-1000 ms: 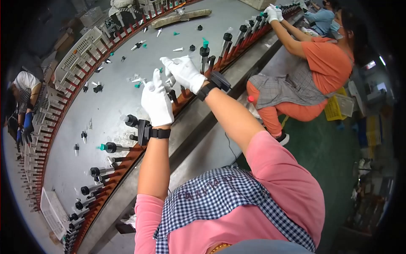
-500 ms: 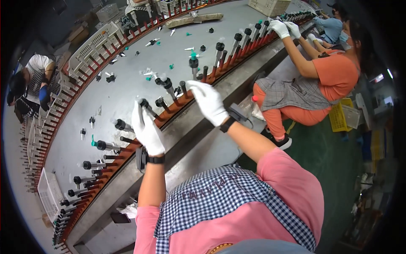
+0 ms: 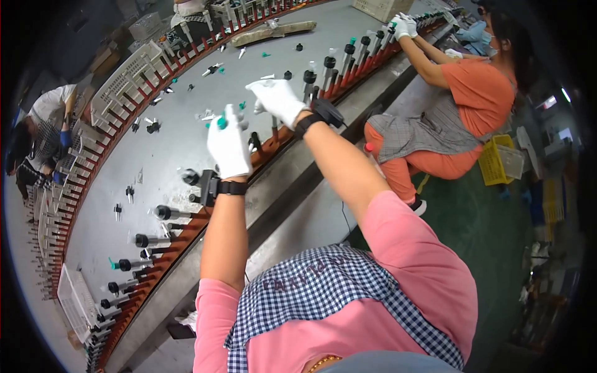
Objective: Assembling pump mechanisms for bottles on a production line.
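Observation:
My left hand [image 3: 229,148], in a white glove, is raised over the track's near edge. A small green cap-like piece [image 3: 222,122] shows at its closed fingertips. To its right my gloved right hand [image 3: 278,101] reaches leftward. Its fingers are stretched out, thumb apart, and nothing is visible in them. Below the hands runs a reddish-brown curved track [image 3: 268,148] with upright pins. Black-and-silver cylindrical parts, such as this one [image 3: 163,212], sit on many pins. My hands hide the pins directly behind them.
Loose green, black and white pieces lie scattered on the grey tabletop [image 3: 180,127]. At the right, a person in orange [image 3: 479,93] works at the same track; another person [image 3: 46,121] is at the far left. A white crate [image 3: 74,298] stands at the lower left.
The parts on the near track have shifted toward the lower left. My left hand has moved up and right, my right hand up and left, bringing them closer together. The view has shifted slightly.

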### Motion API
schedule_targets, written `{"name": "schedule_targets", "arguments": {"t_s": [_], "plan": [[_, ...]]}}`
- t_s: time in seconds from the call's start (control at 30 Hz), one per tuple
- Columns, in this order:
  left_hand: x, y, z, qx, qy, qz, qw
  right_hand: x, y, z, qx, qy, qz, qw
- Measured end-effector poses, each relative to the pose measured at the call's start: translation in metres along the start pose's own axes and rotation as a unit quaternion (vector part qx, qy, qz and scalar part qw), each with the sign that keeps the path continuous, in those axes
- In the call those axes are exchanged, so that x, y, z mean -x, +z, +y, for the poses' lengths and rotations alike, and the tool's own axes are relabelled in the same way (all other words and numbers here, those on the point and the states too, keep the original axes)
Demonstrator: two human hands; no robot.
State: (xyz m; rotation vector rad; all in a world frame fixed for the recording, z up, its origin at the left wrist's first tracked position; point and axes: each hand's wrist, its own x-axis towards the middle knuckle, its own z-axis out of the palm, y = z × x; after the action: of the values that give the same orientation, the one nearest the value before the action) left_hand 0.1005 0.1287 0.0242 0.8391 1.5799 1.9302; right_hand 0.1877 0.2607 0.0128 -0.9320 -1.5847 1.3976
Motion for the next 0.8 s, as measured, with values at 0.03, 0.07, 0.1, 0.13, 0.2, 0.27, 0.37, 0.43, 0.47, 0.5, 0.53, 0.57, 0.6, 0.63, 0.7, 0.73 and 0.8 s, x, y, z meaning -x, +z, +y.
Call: {"name": "schedule_targets", "arguments": {"t_s": [0.03, 0.07, 0.1, 0.13, 0.2, 0.27, 0.37, 0.43, 0.47, 0.5, 0.53, 0.57, 0.6, 0.63, 0.7, 0.73, 0.8], "plan": [[-0.005, -0.01, -0.001, 0.02, -0.013, 0.019, 1.0, 0.003, 0.012, -0.002, -0.037, 0.051, -0.006, 0.998], [-0.001, -0.009, 0.001, 0.037, -0.003, 0.01, 0.999, 0.001, 0.016, 0.016, 0.009, -0.077, 0.066, 0.995], [0.0, -0.017, 0.001, -0.019, 0.014, 0.001, 1.0, -0.002, 0.023, 0.033, 0.039, -0.139, 0.132, 0.981], [0.006, -0.027, 0.003, -0.06, 0.006, 0.017, 0.998, 0.014, 0.031, 0.029, -0.018, -0.137, 0.115, 0.984], [0.012, -0.052, -0.007, -0.127, 0.034, 0.025, 0.991, 0.04, 0.046, 0.031, -0.081, -0.155, 0.101, 0.979], [0.035, -0.063, -0.018, -0.089, 0.041, 0.043, 0.994, 0.07, 0.055, 0.031, -0.051, -0.157, 0.125, 0.978], [0.049, -0.074, -0.013, -0.046, 0.026, 0.047, 0.997, 0.113, 0.039, 0.013, 0.057, -0.159, 0.112, 0.979], [0.05, -0.078, -0.009, 0.025, 0.071, 0.083, 0.994, 0.116, 0.018, 0.037, 0.057, -0.195, 0.1, 0.974], [0.055, -0.082, -0.003, -0.005, 0.063, 0.083, 0.995, 0.12, 0.002, 0.041, 0.102, -0.217, 0.118, 0.964], [0.066, -0.084, 0.003, -0.003, 0.069, 0.092, 0.993, 0.124, -0.014, 0.045, 0.146, -0.239, 0.136, 0.95], [0.074, -0.093, 0.001, -0.079, 0.079, 0.108, 0.988, 0.123, -0.028, 0.052, 0.134, -0.23, 0.153, 0.952], [0.082, -0.102, -0.005, -0.155, 0.088, 0.126, 0.976, 0.117, -0.041, 0.052, 0.173, -0.26, 0.171, 0.935], [0.092, -0.104, -0.02, -0.169, 0.153, 0.156, 0.961, 0.109, -0.05, 0.053, 0.22, -0.281, 0.194, 0.914], [0.107, -0.105, -0.026, -0.383, 0.243, 0.164, 0.876, 0.104, -0.056, 0.04, 0.268, -0.299, 0.219, 0.889], [0.131, -0.108, -0.041, -0.373, 0.284, 0.05, 0.882, 0.087, -0.051, 0.018, 0.251, -0.299, 0.181, 0.903], [0.134, -0.099, -0.038, -0.355, 0.276, -0.002, 0.893, 0.075, -0.046, 0.009, 0.225, -0.325, 0.149, 0.906], [0.12, -0.067, -0.021, -0.334, 0.26, -0.073, 0.903, 0.051, -0.036, 0.007, 0.29, -0.334, 0.081, 0.893]]}}
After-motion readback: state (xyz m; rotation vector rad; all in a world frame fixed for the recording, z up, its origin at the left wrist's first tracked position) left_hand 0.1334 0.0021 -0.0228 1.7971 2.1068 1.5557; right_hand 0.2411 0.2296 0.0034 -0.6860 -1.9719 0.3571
